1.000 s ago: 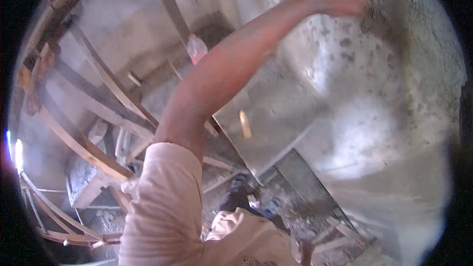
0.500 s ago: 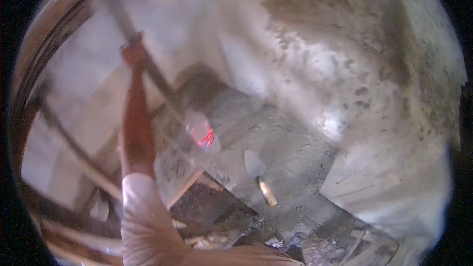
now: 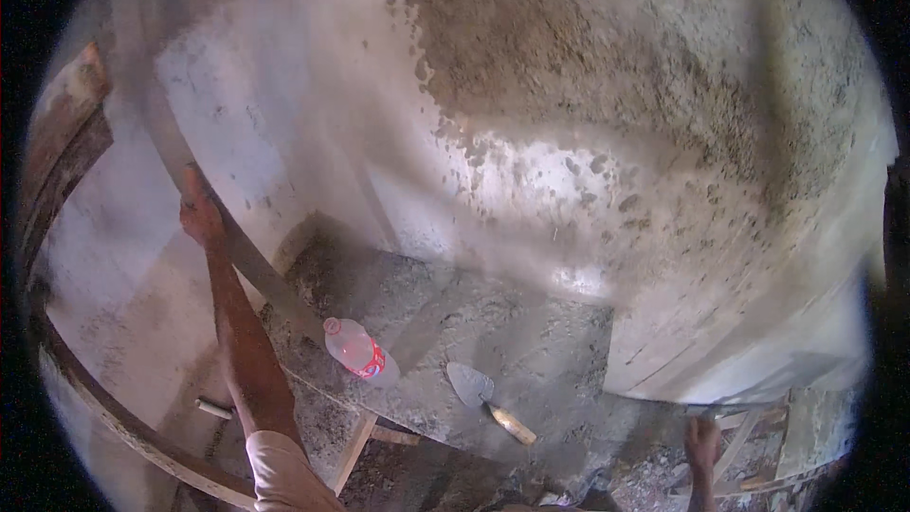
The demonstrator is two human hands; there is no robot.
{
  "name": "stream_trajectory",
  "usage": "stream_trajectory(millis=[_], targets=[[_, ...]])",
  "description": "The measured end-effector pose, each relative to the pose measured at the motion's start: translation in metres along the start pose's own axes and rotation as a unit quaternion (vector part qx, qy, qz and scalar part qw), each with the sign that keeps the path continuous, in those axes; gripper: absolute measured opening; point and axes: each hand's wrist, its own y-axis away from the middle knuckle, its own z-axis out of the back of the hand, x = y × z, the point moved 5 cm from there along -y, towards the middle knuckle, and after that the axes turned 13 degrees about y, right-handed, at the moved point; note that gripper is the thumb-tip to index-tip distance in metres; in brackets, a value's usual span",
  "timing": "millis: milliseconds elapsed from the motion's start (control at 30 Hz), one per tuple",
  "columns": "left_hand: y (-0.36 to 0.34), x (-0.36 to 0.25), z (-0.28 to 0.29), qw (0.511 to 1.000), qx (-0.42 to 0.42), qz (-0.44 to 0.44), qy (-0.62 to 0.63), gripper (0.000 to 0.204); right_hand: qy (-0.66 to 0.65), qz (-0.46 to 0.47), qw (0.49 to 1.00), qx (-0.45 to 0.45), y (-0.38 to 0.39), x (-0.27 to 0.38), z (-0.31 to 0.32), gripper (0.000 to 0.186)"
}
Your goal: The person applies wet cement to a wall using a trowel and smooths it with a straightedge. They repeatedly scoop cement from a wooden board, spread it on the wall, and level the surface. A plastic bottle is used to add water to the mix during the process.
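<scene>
The left hand (image 3: 202, 216), left of centre in the frame, has its grip closed around a board (image 3: 248, 258). The board runs slantwise from the upper left of the frame down to the left of centre, its lower end near the neck of a clear bottle (image 3: 354, 349); I cannot tell whether they touch. The left forearm reaches up from a pale sleeve (image 3: 282, 476) at the lower edge.

The right hand (image 3: 701, 441) is at the lower right, well apart from the board and near some wood strips (image 3: 744, 446). Its fingers look curled in, but I cannot tell whether its grip is pressed together or pinching something.

The bottle, with a red label, is on the grey tabletop (image 3: 564, 346) in the lower middle; whether it stands or lies is unclear. A trowel (image 3: 512, 424) lies to its right, blade toward the upper left and wooden handle toward the lower right, apart from both hands.

Rough, dark mortar (image 3: 578, 47) covers much of the wall (image 3: 531, 180) at the upper right, with scattered spots below it. A beam (image 3: 123, 434) curves along the lower left, near a short pale stick (image 3: 214, 409).
</scene>
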Motion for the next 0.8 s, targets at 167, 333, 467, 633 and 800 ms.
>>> stream_trajectory(millis=[167, 333, 467, 633, 800], targets=[[0.087, -0.101, -0.048, 0.971, 0.094, -0.061, 0.21, 0.075, -0.276, 0.327, 0.889, -0.162, -0.054, 0.331, 0.266, 0.037], [0.142, -0.151, -0.029, 0.967, 0.078, -0.014, 0.242, 0.061, -0.295, 0.53, 0.737, -0.299, -0.017, 0.521, 0.432, 0.062], [0.209, -0.209, -0.016, 0.955, 0.095, 0.017, 0.279, 0.062, -0.345, 0.568, 0.692, -0.282, 0.008, 0.592, 0.536, 0.076], [0.248, -0.225, 0.005, 0.96, 0.125, 0.004, 0.25, 0.055, -0.353, 0.492, 0.753, -0.259, 0.064, 0.601, 0.621, 0.109], [0.306, -0.243, -0.006, 0.954, 0.148, -0.038, 0.257, 0.045, -0.52, 0.598, 0.574, -0.209, 0.065, 0.572, 0.657, 0.104]])
